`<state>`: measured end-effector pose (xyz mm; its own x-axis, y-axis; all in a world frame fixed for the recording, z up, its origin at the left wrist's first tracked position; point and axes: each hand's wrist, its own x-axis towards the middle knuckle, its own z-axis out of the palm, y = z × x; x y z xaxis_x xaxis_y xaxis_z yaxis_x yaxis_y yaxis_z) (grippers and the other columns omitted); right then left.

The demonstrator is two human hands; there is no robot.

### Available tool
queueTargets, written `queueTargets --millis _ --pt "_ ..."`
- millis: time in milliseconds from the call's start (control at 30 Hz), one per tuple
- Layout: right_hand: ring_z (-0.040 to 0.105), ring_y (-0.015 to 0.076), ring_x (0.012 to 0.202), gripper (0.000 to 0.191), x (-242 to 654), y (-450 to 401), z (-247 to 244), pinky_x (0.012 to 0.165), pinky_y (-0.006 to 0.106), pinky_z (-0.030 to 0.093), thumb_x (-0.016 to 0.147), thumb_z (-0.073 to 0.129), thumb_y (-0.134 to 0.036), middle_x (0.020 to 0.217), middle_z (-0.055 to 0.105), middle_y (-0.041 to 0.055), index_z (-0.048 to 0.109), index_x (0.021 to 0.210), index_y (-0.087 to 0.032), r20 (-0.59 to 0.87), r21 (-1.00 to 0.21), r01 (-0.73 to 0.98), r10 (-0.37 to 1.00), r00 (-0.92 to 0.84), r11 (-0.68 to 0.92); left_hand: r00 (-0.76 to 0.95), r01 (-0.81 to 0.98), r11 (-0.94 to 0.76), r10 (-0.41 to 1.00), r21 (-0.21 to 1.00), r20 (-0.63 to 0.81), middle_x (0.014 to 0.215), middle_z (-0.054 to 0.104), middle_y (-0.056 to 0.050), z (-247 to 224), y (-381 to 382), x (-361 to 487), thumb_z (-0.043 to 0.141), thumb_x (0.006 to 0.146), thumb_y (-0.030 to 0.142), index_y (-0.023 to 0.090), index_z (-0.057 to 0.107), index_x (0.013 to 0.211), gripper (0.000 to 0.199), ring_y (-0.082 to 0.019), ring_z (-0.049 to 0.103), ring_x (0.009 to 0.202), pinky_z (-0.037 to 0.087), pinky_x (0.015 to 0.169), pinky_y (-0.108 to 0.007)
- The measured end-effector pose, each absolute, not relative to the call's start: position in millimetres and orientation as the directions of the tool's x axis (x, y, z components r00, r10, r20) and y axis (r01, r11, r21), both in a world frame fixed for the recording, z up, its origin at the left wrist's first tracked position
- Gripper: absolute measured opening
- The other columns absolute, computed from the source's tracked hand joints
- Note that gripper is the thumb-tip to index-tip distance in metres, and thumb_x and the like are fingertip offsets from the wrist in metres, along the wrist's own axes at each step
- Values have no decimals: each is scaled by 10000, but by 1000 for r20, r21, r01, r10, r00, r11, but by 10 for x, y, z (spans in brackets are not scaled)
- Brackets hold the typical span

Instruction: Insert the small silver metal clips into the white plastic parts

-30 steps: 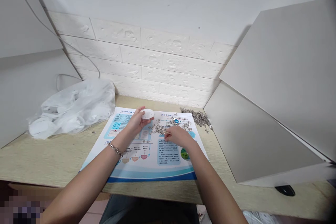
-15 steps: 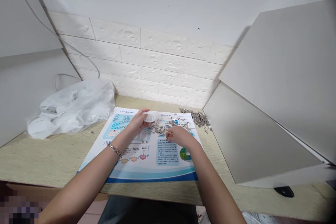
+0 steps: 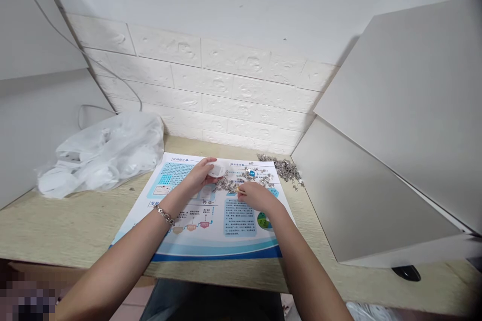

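My left hand is closed round the edge of a small white plastic container, tilted above a printed sheet. Small silver metal pieces that look like charms lie scattered on the sheet, between and beyond my hands. At the near edge of these pieces is my right hand, its fingers pinched together. Whatever those fingertips hold, if anything, is too small to make out. A chain bracelet circles my left wrist.
A thicker heap of silver pieces lies past the sheet's far right corner. On the left, a translucent plastic bag holds white items. Grey-white panels stand at the right, and a white brick-patterned wall closes off the back.
The white container has tipped slightly and shifted a little to the right in my left hand. My right hand has moved slightly left and turned among the silver pieces.
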<state>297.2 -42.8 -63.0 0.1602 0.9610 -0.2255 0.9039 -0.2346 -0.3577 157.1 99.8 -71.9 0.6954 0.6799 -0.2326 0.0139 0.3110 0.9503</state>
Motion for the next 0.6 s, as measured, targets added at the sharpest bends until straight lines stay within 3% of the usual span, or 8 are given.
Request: queueTargets --millis 233,333,600 --pt "498 118 686 153 2998 -429 -604 559 217 284 817 428 -243 797 588 14 529 715 -190 -247 -451 854 955 162 -261 659 26 331 704 943 -265 817 596 -83 -649 964 1587 466 785 119 153 430 1082 302 -147 634 650 481 481 -179" --pt "515 120 713 67 2998 -430 -588 566 213 293 760 508 -215 834 611 -2 568 732 -206 -237 -450 860 961 145 -241 656 13 338 708 941 -263 811 596 -75 -644 957 1584 474 779 117 152 449 1077 302 -137 628 643 496 507 -192" --pt "522 113 707 89 3000 -416 -603 568 219 291 732 530 -173 803 618 -8 590 670 -195 -205 -419 884 970 130 -207 643 65 326 709 943 -289 811 603 -78 -634 939 1594 455 796 135 162 438 1103 309 -147 633 635 464 457 -170"
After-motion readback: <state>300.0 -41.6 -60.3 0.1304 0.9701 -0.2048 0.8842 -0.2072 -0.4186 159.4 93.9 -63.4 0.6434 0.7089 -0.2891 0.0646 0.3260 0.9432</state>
